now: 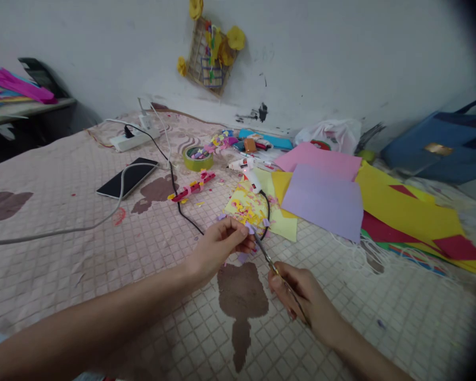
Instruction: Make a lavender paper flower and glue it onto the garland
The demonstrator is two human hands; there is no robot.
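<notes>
Between the thumb and fingers of my left hand (224, 238) is a small piece of purple paper (249, 228). My right hand (295, 288) is closed round the handles of a pair of scissors (266, 256), whose blades point up and left to the purple piece. Whether the blades touch the paper is too small to tell. Just beyond my hands, yellow and pink paper scraps (248, 211) lie on a pale yellow sheet (283, 225). A white glue gun (250, 174) rests behind the scraps, its black cord curving round their right side.
Left of the scraps lie a decorated red stick (193, 187), a roll of green tape (198, 159) and a phone (127, 178). Cables run from a white power strip (135, 138) across the cloth. Purple (324, 201) and yellow (412, 211) sheets and white string (365, 259) lie to the right.
</notes>
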